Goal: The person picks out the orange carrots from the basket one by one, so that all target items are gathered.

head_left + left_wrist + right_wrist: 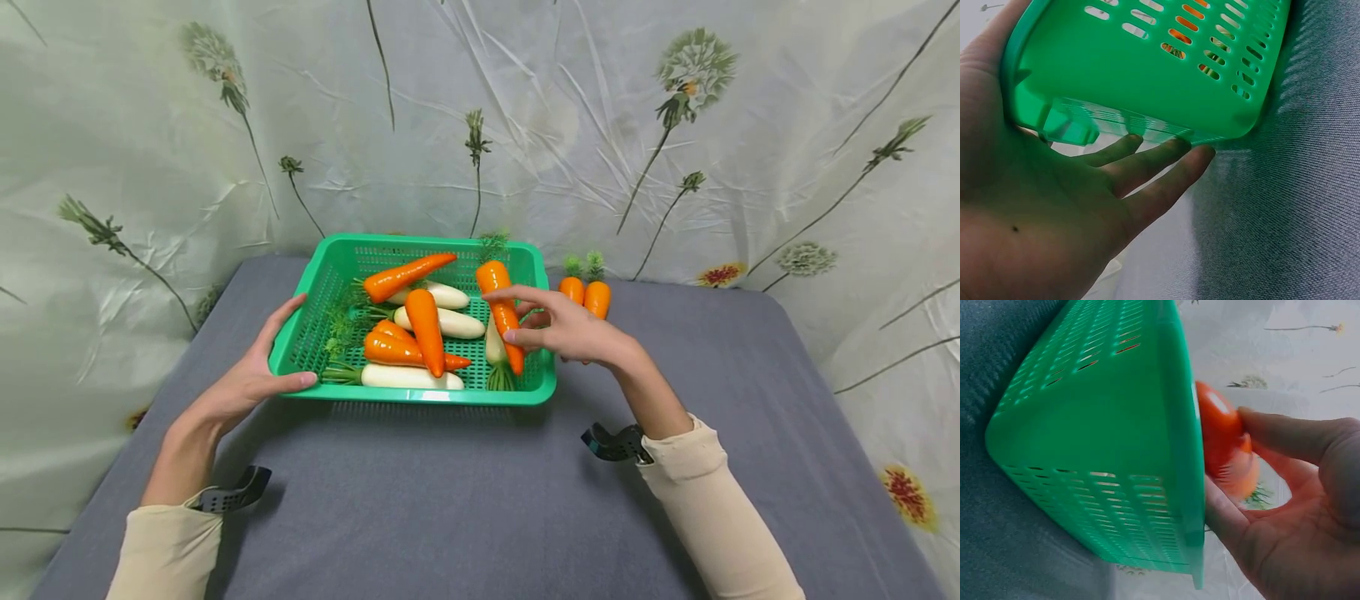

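Note:
A green slotted basket [420, 396] sits on the grey table and holds several orange carrots and white radishes [412, 377]. My left hand [262, 367] lies against the basket's near left corner, thumb along the front rim. In the left wrist view its straight fingers [1160, 169] sit under the basket's [1147, 62] edge. My right hand [501, 315] reaches over the right rim and pinches an orange carrot [501, 304] that leans there. In the right wrist view the carrot [1219, 428] is held between finger and thumb beside the basket's [1104, 425] wall.
Two small orange carrots [597, 297] with green tops stand outside the basket, just behind my right hand. The grey table top [450, 500] stretches in front of the basket. A floral cloth backdrop [675, 167] closes off the back and sides.

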`<action>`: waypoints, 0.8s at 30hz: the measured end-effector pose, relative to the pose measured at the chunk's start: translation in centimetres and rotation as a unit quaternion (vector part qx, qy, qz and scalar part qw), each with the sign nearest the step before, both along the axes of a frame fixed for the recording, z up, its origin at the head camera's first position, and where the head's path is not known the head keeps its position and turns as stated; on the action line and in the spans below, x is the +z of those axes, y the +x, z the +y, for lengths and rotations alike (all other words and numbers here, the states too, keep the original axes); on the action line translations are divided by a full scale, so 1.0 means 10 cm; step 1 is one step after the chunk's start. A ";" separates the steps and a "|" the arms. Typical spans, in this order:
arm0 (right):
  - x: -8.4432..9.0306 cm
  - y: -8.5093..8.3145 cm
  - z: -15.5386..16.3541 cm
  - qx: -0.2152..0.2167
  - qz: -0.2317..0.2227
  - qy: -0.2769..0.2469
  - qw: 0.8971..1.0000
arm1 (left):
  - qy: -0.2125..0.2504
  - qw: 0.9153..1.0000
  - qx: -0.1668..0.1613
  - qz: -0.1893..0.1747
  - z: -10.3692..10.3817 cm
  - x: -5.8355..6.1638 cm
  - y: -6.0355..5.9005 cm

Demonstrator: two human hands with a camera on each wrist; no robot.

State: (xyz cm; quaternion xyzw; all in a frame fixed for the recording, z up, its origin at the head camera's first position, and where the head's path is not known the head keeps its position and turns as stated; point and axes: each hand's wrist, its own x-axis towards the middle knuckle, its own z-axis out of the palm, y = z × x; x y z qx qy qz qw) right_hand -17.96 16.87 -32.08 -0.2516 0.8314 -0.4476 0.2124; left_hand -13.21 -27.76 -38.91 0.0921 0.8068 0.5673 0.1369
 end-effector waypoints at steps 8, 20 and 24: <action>-0.02 0.00 0.09 -0.037 0.022 -0.060 0.997 | 0.005 1.000 0.002 0.001 0.01 0.00 -0.01; -0.10 -0.01 0.30 -0.101 0.058 -0.077 0.990 | -0.001 1.000 0.002 -0.003 0.00 -0.01 0.00; -0.12 -0.01 0.36 -0.112 0.067 -0.085 0.988 | -0.002 1.000 0.004 0.000 0.00 0.00 0.00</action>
